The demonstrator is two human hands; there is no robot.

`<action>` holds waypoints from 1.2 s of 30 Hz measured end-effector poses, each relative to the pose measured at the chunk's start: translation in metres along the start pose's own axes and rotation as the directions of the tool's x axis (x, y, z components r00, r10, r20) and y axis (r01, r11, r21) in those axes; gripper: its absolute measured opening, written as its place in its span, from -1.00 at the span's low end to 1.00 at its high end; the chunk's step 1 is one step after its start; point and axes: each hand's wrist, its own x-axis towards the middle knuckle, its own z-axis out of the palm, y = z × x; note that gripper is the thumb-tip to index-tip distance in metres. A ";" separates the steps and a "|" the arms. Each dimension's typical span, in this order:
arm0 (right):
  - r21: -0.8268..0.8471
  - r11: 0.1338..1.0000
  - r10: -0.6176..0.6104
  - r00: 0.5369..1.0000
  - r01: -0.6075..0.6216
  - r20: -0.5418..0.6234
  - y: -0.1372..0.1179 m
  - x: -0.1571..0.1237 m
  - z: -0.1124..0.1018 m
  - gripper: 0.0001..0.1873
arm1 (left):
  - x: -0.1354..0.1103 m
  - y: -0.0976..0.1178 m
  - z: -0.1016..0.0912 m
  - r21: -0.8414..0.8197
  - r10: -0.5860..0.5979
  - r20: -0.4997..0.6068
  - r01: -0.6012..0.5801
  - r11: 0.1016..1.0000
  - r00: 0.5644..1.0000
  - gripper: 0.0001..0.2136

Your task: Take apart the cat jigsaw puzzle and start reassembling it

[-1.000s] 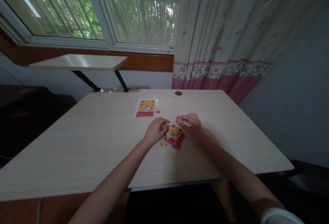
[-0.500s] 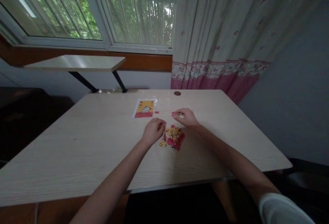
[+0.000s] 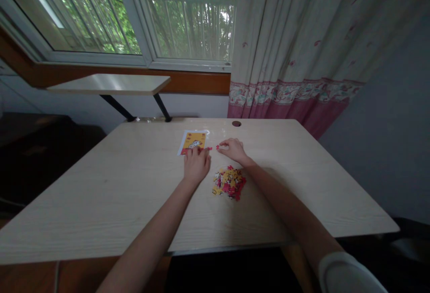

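Observation:
A red puzzle piece (image 3: 217, 147) is pinched between the thumb and fingers of my right hand (image 3: 234, 149). Just left of it, a second red jigsaw piece (image 3: 210, 148) lies on the table at the fingertips of my left hand (image 3: 196, 165). That hand is palm down with its fingers reaching forward, partly covering the lower edge of a picture sheet (image 3: 198, 137) showing a white animal on yellow and red. Nearer to me, a heap of loose yellow, red and white puzzle pieces (image 3: 230, 182) sits between my forearms.
The pale wooden table (image 3: 141, 194) has a round cable hole (image 3: 236, 123) near its back edge. A raised shelf (image 3: 110, 83) on black legs stands at the back left. Behind are a window and a flowered curtain (image 3: 285, 60).
My left hand has moved from beside the heap forward and left to the sheet and the lying piece. My right hand has brought its piece left, closer to the other one.

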 end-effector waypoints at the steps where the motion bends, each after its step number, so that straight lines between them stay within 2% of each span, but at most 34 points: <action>1: 0.007 1.000 0.002 1.000 -0.002 -0.005 0.000 0.000 0.000 -0.70 | 0.000 0.000 0.001 0.002 -0.001 0.006 0.001 1.000 1.000 -0.68; 8: 0.003 0.999 -0.043 0.999 0.043 -0.012 -0.002 0.000 0.003 -0.81 | 0.001 0.001 0.005 -0.011 -0.010 0.045 0.011 1.000 0.999 -0.68; 20: 0.002 0.999 -0.032 0.999 0.032 -0.012 -0.011 -0.001 0.007 -0.78 | 0.002 0.007 0.000 0.061 -0.059 0.138 0.051 0.997 0.989 -0.65; 36: 0.028 0.999 -0.045 0.998 0.046 -0.039 -0.007 -0.002 0.009 -0.77 | 0.001 0.004 0.005 0.072 -0.042 0.100 0.035 0.997 0.994 -0.63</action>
